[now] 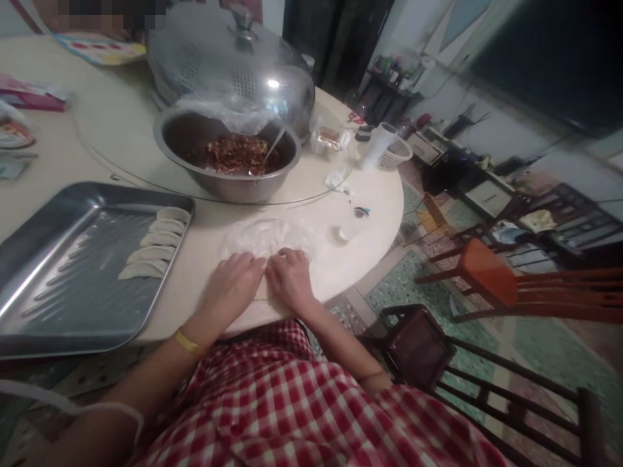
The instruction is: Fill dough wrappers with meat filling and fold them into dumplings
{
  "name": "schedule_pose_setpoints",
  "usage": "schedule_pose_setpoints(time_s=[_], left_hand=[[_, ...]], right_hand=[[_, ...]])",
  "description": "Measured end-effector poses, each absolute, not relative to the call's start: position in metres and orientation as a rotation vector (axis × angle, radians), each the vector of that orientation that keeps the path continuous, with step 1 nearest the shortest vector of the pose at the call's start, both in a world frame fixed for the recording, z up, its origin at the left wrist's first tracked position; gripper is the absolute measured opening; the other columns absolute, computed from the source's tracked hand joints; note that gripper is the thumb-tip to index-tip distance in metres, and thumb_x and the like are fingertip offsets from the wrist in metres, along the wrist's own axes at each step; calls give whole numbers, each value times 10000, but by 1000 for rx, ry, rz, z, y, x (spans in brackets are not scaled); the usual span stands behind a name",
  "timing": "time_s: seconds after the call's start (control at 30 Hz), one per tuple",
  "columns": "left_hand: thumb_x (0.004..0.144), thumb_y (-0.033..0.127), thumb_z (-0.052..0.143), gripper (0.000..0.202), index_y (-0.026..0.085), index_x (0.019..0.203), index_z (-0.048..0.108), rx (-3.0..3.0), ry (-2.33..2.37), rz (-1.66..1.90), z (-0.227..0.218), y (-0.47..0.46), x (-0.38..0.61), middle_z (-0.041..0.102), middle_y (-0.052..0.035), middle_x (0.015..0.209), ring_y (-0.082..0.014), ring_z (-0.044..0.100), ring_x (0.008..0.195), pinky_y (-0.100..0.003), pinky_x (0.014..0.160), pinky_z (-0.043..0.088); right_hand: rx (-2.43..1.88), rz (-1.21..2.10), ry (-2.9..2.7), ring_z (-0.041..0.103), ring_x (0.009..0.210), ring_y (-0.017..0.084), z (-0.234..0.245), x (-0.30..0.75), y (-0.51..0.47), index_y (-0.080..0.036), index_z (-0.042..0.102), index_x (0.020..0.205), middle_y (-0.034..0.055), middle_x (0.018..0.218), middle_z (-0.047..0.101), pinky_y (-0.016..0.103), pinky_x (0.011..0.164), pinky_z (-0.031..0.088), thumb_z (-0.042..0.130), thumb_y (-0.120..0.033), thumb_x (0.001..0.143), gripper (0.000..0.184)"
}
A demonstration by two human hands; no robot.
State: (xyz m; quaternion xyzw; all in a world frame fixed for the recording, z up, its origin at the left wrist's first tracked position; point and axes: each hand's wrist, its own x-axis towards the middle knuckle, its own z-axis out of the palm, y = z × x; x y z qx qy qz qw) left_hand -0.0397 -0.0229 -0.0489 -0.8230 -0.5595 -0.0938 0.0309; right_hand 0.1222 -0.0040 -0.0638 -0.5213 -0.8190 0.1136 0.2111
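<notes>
My left hand [233, 279] and my right hand [292, 275] are side by side near the table's front edge, thumbs close together. Their fingers are bent over the near side of a thin see-through plastic bag [265, 235], pinching it; what lies beneath the fingers is hidden. To the left is a metal tray [92, 259] with several uncooked dumplings [158, 240] in a row along its right side. Beyond the bag stands a steel bowl [228, 189] of dark minced filling [233, 154], a spoon [275, 144] leaning in it and plastic film over its far rim.
A large domed metal cover [228, 52] stands behind the bowl on a glass turntable [117, 139]. Farther right are a wrapped packet [329, 137], a white basket [395, 154] and small scraps. An orange chair [489, 272] and a dark chair [418, 344] stand right of the table.
</notes>
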Motion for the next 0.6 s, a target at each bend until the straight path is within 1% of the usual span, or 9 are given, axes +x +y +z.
schedule_pose_setpoints(time_s=[0.13,0.27,0.37,0.47,0.6], left_hand=[[999,243,435,262,178,1097,670,-2505,-1752,-299,-50,-24,-40,690,-128,1003,-297,605,906,-398,699,424],[994,239,447,251,178,1063,680,-2508,-1776,-317,-48,-25,-40,695,-125,997,-297,596,897,-400,707,425],[1008,249,422,278,186,1046,690,-2529,-1784,-348,-46,-26,-40,697,-118,1004,-288,592,906,-393,717,425],[1017,265,403,306,188,1051,696,-2552,-1792,-388,-45,-26,-39,696,-117,1010,-286,590,917,-393,733,429],[1006,256,411,308,165,1094,692,-2560,-1817,-439,-49,-23,-38,694,-137,1035,-299,591,930,-413,762,441]], right_hand=[[-1439,300,-2258,511,1049,276,-63,121,-4,-176,710,982,134,1179,648,421,915,418,543,-277,970,195],[-1433,305,-2229,517,1072,277,-65,120,-5,-183,723,1027,134,1207,645,419,925,426,542,-262,971,205],[-1428,324,-2207,521,1082,266,-67,121,-5,-185,732,1040,130,1211,649,410,945,427,539,-252,975,215],[-1432,355,-2186,531,1064,253,-68,121,-3,-181,745,1028,121,1153,671,390,951,431,546,-264,977,221],[-1459,381,-2150,549,1014,240,-68,121,2,-176,746,976,102,1055,683,384,940,433,564,-243,961,194]])
